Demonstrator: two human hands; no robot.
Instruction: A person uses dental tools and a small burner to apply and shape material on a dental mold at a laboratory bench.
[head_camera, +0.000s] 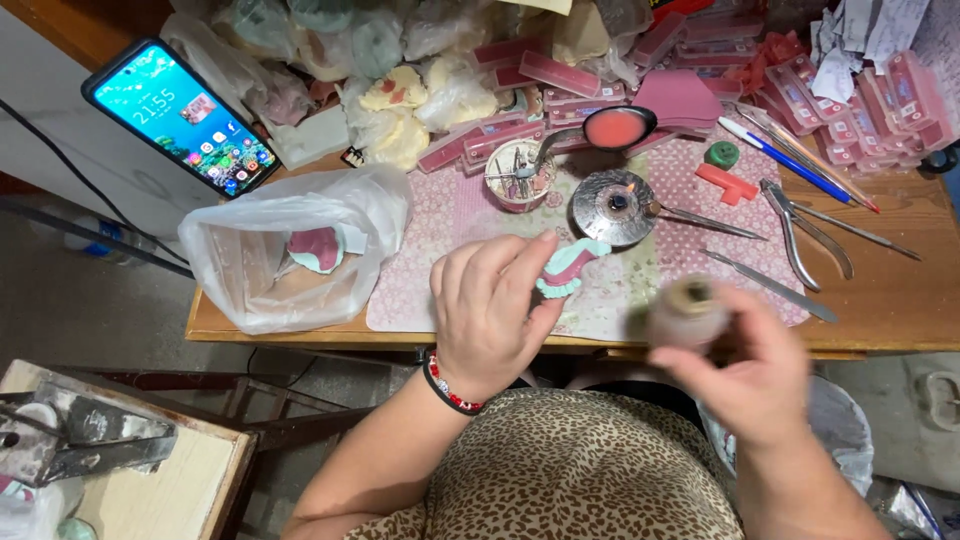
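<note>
Right hand (745, 375): nearest, at 5 o'clock; fingers wrapped round a blurred small jar (687, 312), mouth up.
Left hand (490, 305): fingers pinch a pink-and-teal dental model (570, 268), just above the counter (900, 300) edge.
Judgement: steady the jar before tipping; keep the model level.
Spirit burner (613, 206): at 12 o'clock, beyond the model; keep sleeves clear.

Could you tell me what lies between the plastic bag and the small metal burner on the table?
In the head view, the left hand holding a pink-and-teal dental model lies between plastic bag and burner.
</note>
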